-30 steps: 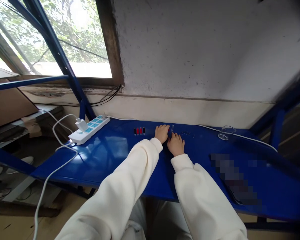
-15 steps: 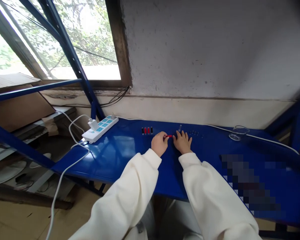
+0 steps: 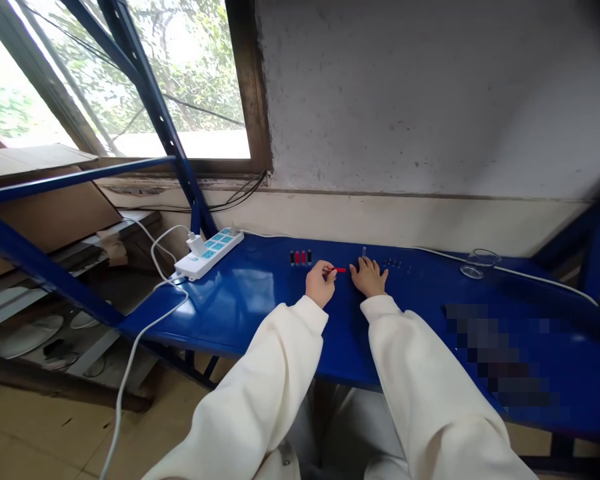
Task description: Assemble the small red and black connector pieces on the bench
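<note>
My left hand (image 3: 320,285) pinches a slim red stick-like piece (image 3: 340,270) between thumb and fingertips; its free end points right. Just to the right, my right hand (image 3: 369,277) rests on the blue tabletop with fingers spread, holding nothing that I can see. Beyond its fingertips stands a small clear tube-like piece (image 3: 364,251). Left of my hands, a short row holds two red cylinders (image 3: 301,258) between two black cylinders (image 3: 292,258). Several tiny dark pieces (image 3: 393,263) lie right of my right hand, too small to name.
A white power strip (image 3: 210,253) with a plugged-in adapter lies at the table's left end, its cable hanging off the edge. A clear round container (image 3: 473,272) is at the back right. A blurred-out dark patch covers the right side of the blue table (image 3: 260,320).
The view has shifted slightly left. More of the red piece shows beyond my left fingertips. My right fingers have drawn back a little from the clear piece, which looks more upright.
</note>
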Available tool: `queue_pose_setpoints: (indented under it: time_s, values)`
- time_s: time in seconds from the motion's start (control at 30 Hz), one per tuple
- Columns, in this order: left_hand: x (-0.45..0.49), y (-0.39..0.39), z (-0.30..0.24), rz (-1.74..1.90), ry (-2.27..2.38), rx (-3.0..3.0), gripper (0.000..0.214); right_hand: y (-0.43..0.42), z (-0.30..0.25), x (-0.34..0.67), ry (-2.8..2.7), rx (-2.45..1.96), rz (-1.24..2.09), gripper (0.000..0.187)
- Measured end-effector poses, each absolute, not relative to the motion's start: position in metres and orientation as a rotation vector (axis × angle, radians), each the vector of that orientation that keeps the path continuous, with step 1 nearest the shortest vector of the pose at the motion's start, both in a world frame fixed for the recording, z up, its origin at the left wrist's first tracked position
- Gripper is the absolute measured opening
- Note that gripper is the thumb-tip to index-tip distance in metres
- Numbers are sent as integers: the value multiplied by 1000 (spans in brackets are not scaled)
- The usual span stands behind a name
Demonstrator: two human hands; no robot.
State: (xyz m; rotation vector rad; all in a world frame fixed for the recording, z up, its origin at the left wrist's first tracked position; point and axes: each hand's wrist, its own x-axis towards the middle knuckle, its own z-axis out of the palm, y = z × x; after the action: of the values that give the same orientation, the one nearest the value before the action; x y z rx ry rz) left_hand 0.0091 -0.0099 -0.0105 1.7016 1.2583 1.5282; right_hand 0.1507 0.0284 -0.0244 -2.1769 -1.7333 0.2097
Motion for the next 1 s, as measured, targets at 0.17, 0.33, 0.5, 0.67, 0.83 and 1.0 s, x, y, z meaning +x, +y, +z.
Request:
queue_pose_setpoints:
  time_s: [0.17,0.33,0.5,0.67,0.83,1.0]
  values:
    - [8,-12,-5,1560,1275,1605,4,17,-17,151,-1713,-1963,85,36]
    - [5,-7,-5,1577,1325,1512,4,4,-1,147,-1512,-1550,-3,24]
    - [4,-3,-8,1590,1314,1448,5,-5,6,139,-1411,-1336,233,28]
    - [3,-2,-10,1597,1301,1430,5,-5,4,138,-1364,-1230,390,28]
    - [3,-1,-8,1596,1275,1377,7,0,3,140,-1309,-1130,523,27]
    - [4,-2,-7,1544,1062,1329,14,2,-1,140,-1325,-1056,715,29]
